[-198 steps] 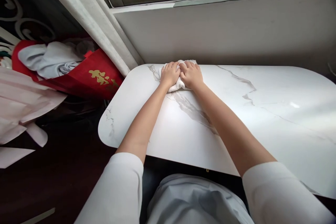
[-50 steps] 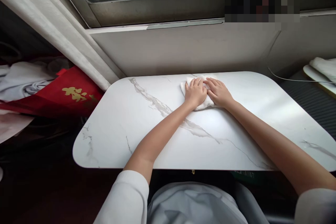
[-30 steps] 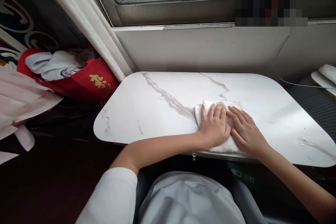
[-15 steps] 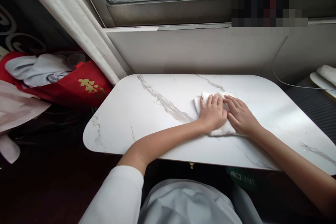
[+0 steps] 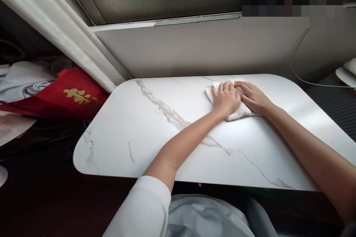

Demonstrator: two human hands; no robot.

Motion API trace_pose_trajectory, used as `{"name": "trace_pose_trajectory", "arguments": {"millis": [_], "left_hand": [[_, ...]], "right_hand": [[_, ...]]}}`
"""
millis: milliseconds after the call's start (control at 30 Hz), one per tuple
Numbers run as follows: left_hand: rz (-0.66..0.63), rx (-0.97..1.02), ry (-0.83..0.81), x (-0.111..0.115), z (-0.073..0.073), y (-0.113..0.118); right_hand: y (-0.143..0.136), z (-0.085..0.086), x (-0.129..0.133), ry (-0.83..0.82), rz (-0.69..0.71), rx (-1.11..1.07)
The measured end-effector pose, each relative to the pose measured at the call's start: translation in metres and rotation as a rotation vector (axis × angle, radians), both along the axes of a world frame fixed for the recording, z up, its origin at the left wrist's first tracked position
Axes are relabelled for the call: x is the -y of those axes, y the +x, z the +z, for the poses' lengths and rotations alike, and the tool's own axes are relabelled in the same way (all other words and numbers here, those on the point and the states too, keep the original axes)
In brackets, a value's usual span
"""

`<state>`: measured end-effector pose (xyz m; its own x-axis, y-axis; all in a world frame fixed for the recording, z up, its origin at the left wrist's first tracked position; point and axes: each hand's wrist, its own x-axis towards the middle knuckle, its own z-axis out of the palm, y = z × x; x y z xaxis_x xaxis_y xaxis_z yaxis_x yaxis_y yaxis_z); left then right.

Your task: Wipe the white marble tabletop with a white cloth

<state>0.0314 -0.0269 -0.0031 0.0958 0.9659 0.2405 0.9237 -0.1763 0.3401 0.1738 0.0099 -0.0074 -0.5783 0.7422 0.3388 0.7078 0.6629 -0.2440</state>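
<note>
Tabletop: a white, marble-patterned slab with rounded corners and grey veins (image 5: 111, 129), beneath the person's hands and forearms; its sheen suggests a surface over which fabric should slide easily.
Red bag: a red, soft-sided bag with gold markings (image 5: 55, 100), well to the left of the hands, past the table's end and open at the top.
In the bag: crumpled pale grey fabric (image 5: 27, 77), bulging from the mouth; anything deeper is hidden.
Far right: a pale, flat, round-edged piece (image 5: 345, 78), well beyond the right hand, bearing a white bundle (image 5: 352, 66); both are cut off, their kind unclear.
Towel: a white, fluffy, folded cloth (image 5: 242, 111), flat on the tabletop under both hands; likely light, limp and hard to damage, its layers apt to shift, so broad pressure over the middle should hold it better than one pinched corner.
Hands: the left hand (image 5: 226, 100) and right hand (image 5: 254, 96) lie palm-down on the towel, side by side, fingers extended; whether they touch cannot be told.
</note>
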Motion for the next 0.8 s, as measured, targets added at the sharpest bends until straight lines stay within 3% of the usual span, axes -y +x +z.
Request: {"name": "trace_pose_trajectory", "arguments": {"millis": [300, 467, 633, 800], "left_hand": [[-0.018, 0.017, -0.034, -0.060, 0.002, 0.009], [0.022, -0.006, -0.034, -0.082, 0.000, 0.017], [0.029, -0.053, -0.020, -0.084, 0.001, 0.020], [0.001, -0.078, -0.052, -0.062, 0.002, 0.022]], "right_hand": [[0.006, -0.003, -0.053, 0.029, -0.055, -0.046], [0.010, -0.003, -0.075, 0.040, -0.048, -0.061], [0.010, -0.005, -0.077, 0.050, -0.097, -0.028], [0.012, -0.005, -0.050, 0.028, -0.142, 0.034]]}}
